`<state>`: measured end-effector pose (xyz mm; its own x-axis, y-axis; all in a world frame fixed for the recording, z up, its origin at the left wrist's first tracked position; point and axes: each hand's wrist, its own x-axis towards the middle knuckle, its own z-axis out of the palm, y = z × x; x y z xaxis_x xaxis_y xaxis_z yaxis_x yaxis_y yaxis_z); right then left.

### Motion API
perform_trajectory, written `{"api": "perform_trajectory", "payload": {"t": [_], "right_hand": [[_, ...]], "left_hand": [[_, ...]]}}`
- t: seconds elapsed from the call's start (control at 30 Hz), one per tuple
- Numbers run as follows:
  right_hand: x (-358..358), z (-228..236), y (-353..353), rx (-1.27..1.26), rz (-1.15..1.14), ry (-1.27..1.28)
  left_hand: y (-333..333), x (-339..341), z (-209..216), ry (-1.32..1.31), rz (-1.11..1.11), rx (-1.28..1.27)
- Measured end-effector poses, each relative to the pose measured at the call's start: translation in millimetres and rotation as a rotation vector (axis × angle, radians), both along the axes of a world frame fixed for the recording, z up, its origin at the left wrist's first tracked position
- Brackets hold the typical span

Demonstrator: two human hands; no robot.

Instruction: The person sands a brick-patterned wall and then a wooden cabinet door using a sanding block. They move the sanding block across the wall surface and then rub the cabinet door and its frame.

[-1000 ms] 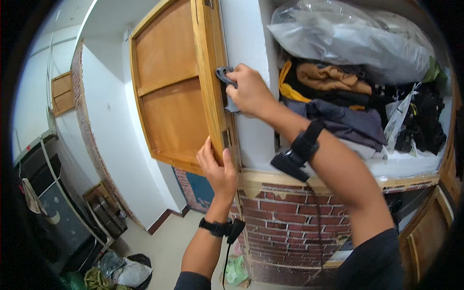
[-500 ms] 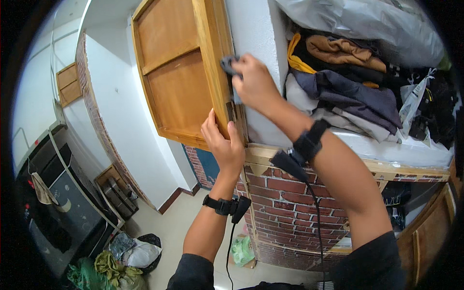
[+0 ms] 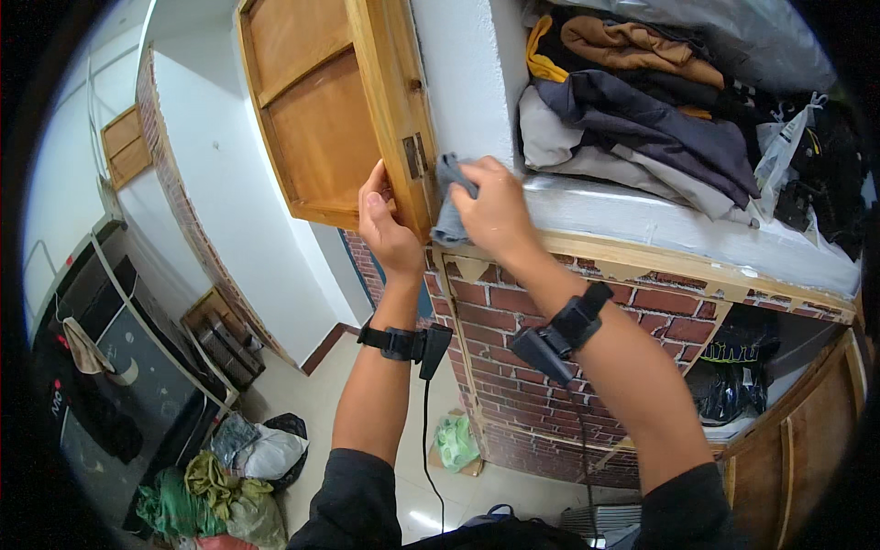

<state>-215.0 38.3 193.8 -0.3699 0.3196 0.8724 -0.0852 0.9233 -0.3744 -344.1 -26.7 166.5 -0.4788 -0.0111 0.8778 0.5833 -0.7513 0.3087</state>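
An open wooden cabinet door [image 3: 321,137] hangs at the upper middle, a metal hinge [image 3: 415,156] on its edge. My left hand [image 3: 392,240] is at the door's lower corner, its fingers bent against the frame and holding it. Bunched in my right hand [image 3: 495,206] is a grey cloth [image 3: 451,206], fingers closed round it. The cloth lies close beside the hinge edge, near the bottom corner where door and cabinet meet; whether it touches the wood there I cannot tell.
Right of the door, folded clothes [image 3: 642,119] fill a white shelf [image 3: 632,206] above a brick-patterned cabinet front [image 3: 513,330]. Another wooden door [image 3: 807,440] stands at lower right. Bags [image 3: 229,495] lie on the floor at left, and a green plastic bag [image 3: 456,443] sits below my hands.
My right hand has moved the grey cloth down along the door's edge, uncovering the hinge. My left hand has shifted slightly left and up on the door frame. The view has shifted a little.
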Motion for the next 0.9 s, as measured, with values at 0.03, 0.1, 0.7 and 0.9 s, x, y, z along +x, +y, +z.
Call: {"api": "perform_trajectory", "payload": {"t": [0.03,0.1,0.7,0.9], "right_hand": [[-3,-2,-4,-0.015,-0.021,0.005],[-1,-13,-17,0.079,-0.028,-0.143],[13,-10,-18,0.176,-0.054,-0.091],[-1,-14,-40,0.105,-0.052,-0.056]], "left_hand": [[1,-1,-4,0.000,-0.115,0.049],[-3,-5,-12,0.045,0.121,-0.040],[-9,-3,-57,0.186,0.503,-0.220],[-8,-3,-57,0.191,0.534,-0.205]]}}
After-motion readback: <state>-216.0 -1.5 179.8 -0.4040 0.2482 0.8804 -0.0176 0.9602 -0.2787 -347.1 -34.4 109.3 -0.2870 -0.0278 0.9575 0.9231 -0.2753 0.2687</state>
